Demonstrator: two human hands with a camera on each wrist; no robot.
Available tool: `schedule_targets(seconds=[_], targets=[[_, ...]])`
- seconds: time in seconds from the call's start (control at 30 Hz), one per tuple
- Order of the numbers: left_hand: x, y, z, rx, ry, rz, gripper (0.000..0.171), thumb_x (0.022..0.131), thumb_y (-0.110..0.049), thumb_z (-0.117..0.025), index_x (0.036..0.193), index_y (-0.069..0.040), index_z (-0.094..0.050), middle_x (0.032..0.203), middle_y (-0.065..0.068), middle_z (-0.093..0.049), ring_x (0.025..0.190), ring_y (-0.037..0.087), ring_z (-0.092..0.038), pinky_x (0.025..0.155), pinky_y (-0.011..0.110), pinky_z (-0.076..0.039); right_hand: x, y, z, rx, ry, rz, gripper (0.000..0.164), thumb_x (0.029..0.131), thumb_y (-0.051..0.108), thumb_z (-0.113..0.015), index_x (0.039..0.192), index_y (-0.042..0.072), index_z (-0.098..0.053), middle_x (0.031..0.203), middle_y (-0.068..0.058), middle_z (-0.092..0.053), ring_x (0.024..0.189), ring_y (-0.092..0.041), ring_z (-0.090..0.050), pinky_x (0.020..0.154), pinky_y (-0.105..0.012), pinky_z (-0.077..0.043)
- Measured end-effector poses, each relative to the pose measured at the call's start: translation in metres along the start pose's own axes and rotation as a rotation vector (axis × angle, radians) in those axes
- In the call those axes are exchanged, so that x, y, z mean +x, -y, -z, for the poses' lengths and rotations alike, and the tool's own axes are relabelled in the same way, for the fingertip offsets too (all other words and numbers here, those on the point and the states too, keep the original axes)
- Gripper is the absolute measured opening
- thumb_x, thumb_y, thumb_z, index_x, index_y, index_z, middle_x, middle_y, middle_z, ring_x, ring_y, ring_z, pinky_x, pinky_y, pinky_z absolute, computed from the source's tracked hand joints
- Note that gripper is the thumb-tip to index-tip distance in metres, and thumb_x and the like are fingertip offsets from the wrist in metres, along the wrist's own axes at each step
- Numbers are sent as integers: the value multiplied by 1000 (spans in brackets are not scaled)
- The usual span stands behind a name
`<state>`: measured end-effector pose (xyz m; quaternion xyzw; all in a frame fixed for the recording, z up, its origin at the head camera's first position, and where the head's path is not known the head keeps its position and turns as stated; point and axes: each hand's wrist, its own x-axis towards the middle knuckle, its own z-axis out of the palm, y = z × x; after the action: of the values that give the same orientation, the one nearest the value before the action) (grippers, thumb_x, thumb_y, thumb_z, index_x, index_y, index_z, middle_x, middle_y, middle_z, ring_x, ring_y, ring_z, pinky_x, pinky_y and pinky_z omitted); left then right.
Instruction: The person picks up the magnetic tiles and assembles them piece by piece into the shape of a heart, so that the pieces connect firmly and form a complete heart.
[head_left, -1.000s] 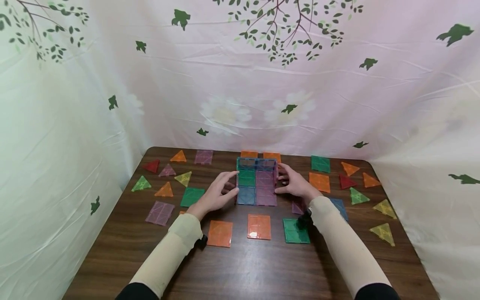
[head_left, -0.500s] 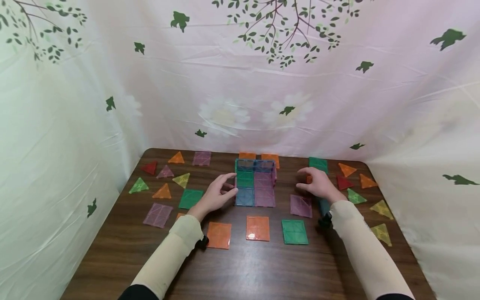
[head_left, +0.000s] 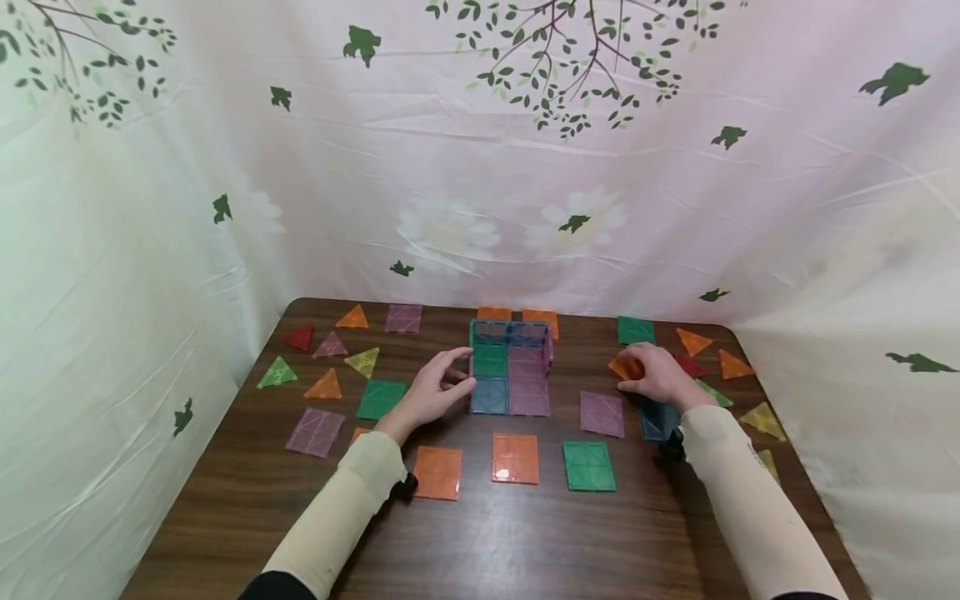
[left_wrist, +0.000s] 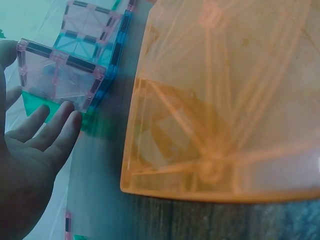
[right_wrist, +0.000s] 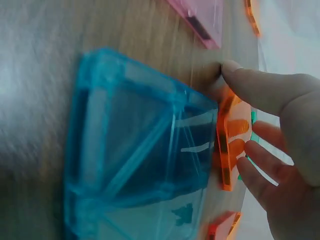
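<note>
Magnetic tiles form an open box at the table's centre. Its floor has a green tile [head_left: 490, 361], a blue tile [head_left: 490, 397] and purple tiles [head_left: 528, 397]; blue tiles [head_left: 528, 333] stand upright at the back. My left hand [head_left: 433, 390] rests at the box's left side. In the left wrist view, its loosely bent fingers [left_wrist: 62, 125] are right at an upright pale purple tile [left_wrist: 60, 77]. My right hand [head_left: 660, 375] grips an orange square tile [right_wrist: 227, 142], tilted up, with thumb and fingers at its edges. Below that hand lies a blue square tile [head_left: 657, 419].
Orange tiles [head_left: 514, 458] and a green tile [head_left: 588, 466] lie in front of the box. A purple tile [head_left: 602, 414] is to its right. Loose triangles [head_left: 326, 384] and squares spread over both sides of the wooden table [head_left: 495, 550]. A printed curtain [head_left: 480, 167] hangs behind.
My right hand has left the box's right side, moved right to the orange square tile and taken hold of it, turning it. My left hand has stayed at the box.
</note>
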<state>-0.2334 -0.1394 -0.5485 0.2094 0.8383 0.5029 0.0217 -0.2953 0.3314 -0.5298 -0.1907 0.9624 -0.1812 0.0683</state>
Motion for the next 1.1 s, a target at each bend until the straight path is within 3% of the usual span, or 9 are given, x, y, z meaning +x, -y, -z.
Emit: schedule_targets(seconds=[0.3,0.47,0.63,0.93,1.1], targets=[[0,2,0,-12,-13,0,56,105,-34,-67,156,-30,-47,148,7,-53,115,21,-69,94,45,-59,1,4,11,-22,91,-106,67,91,37,-83,144,3,-59,145,-40,-42,128,-60,-36,101,-76,-38],[-1,2,-1,-14,-13,0,56,105,-35,-67,157,-30,-47,149,7,-53,115,22,-69,94,45,-59,4,3,10,-37,86,-100,66,94,39,-80,144,2,-58,140,-40,-44,125,-59,-39,100,-75,-39],[0,2,0,-17,-10,0,55,105,-35,-67,156,-30,-47,149,8,-53,115,21,-69,94,45,-59,5,3,7,-10,52,-82,58,92,39,-81,133,1,-65,136,-37,-48,122,-55,-42,99,-72,-42],[0,3,0,-22,-11,-3,55,105,-34,-68,156,-30,-47,148,8,-53,114,21,-69,94,46,-59,7,7,6,34,46,-222,58,92,36,-82,127,0,-54,127,-37,-47,117,-54,-44,94,-69,-48],[0,4,-1,-31,-10,4,55,105,-34,-67,156,-31,-47,148,6,-53,115,21,-69,94,46,-59,10,7,9,71,34,-207,64,85,26,-87,130,-3,-52,127,-37,-48,108,-47,-48,93,-63,-52]])
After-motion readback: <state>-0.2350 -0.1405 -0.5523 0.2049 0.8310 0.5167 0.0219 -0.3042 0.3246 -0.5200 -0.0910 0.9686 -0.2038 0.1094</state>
